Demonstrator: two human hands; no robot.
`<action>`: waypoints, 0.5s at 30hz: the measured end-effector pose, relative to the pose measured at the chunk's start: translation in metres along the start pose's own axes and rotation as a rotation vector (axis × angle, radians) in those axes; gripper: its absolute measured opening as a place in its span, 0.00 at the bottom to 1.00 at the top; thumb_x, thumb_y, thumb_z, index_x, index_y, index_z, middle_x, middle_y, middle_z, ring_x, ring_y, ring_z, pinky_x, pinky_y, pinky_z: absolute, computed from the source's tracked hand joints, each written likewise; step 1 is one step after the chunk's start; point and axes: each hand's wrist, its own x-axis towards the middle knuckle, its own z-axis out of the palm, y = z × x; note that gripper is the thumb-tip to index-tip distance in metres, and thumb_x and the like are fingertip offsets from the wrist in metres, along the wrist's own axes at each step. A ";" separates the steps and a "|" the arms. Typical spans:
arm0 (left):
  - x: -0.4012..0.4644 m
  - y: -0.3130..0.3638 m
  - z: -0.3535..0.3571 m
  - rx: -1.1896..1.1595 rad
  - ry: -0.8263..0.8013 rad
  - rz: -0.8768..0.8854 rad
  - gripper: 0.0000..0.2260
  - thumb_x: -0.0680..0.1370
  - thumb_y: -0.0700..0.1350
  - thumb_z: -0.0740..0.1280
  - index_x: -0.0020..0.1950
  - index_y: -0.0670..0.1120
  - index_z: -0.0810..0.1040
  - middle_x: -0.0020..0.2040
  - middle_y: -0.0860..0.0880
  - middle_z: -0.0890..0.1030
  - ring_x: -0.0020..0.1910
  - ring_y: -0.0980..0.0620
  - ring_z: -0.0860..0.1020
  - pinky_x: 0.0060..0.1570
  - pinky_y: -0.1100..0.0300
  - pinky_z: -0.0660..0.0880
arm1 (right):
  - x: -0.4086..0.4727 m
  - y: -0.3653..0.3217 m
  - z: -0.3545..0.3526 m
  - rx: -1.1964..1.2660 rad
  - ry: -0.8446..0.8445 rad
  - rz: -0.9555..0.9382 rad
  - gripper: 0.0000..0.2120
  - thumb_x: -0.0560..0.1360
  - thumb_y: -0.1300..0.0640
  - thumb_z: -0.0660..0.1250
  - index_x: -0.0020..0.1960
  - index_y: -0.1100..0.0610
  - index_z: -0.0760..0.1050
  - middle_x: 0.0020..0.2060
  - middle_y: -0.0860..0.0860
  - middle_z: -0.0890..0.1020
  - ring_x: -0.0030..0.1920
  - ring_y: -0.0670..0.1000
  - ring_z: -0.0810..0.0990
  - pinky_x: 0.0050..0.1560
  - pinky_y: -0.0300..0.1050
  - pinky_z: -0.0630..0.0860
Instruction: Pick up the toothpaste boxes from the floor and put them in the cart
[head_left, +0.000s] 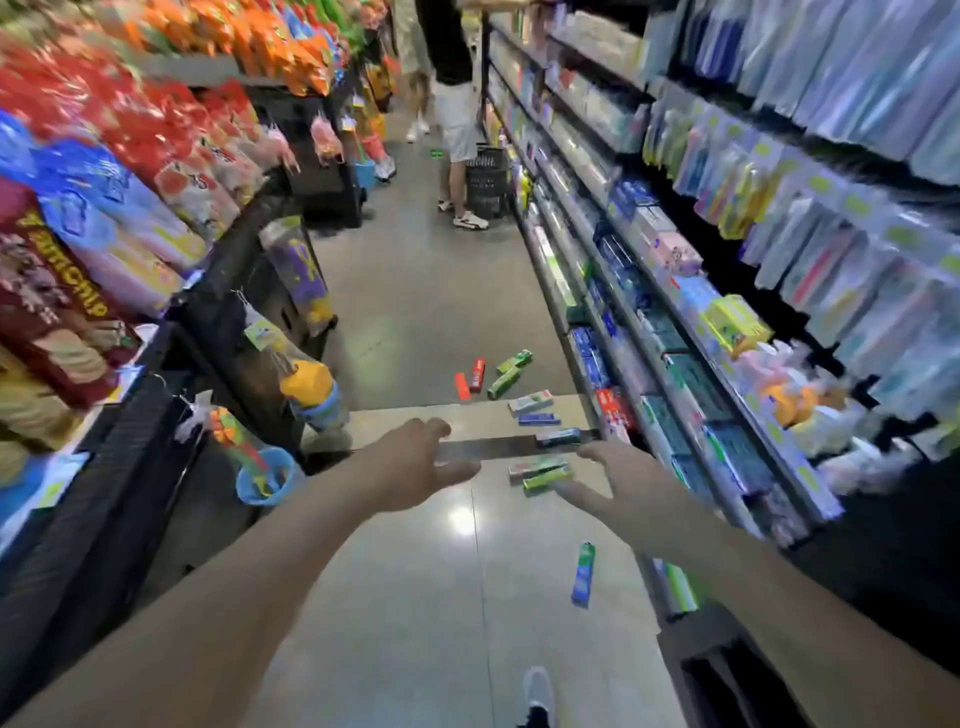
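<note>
Several toothpaste boxes lie on the aisle floor: two red ones (470, 380), two green ones (509, 371) farther off, and a blue-green box (583, 574) close to the right shelf. A dark bar (498, 448), apparently the cart's handle, crosses in front of me, with a pale flat surface (415, 413) behind it carrying a white-green box (530, 402) and a blue box (538, 419). My left hand (415, 462) is spread at the bar's left end. My right hand (618, 478) is spread, its fingers pointing at a green box (546, 477) just below the bar.
Snack bags fill the left shelves (104, 218), and toys and a blue bucket (265, 475) hang off them. Toothpaste shelves (675, 374) line the right. Farther down the aisle a person (457, 119) stands beside a black basket (485, 182). My shoe (537, 693) is at the bottom.
</note>
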 end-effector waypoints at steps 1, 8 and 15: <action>0.009 -0.009 -0.007 -0.010 0.006 -0.021 0.33 0.76 0.67 0.62 0.74 0.48 0.65 0.68 0.47 0.73 0.66 0.47 0.73 0.63 0.54 0.70 | -0.021 0.004 0.053 0.021 0.042 -0.048 0.31 0.74 0.32 0.60 0.70 0.50 0.68 0.67 0.45 0.73 0.67 0.47 0.70 0.66 0.46 0.68; 0.107 -0.075 -0.065 -0.024 0.025 -0.158 0.35 0.74 0.70 0.61 0.69 0.45 0.68 0.63 0.44 0.75 0.60 0.44 0.75 0.55 0.50 0.74 | 0.146 -0.012 0.066 -0.020 -0.132 -0.018 0.33 0.74 0.31 0.60 0.73 0.49 0.66 0.68 0.46 0.71 0.65 0.48 0.72 0.63 0.46 0.70; 0.211 -0.128 -0.114 -0.101 0.029 -0.225 0.39 0.70 0.74 0.57 0.69 0.47 0.70 0.66 0.46 0.74 0.61 0.47 0.75 0.57 0.51 0.74 | 0.291 -0.022 0.070 -0.045 -0.207 -0.039 0.36 0.72 0.28 0.59 0.72 0.49 0.65 0.70 0.45 0.70 0.65 0.46 0.72 0.64 0.47 0.71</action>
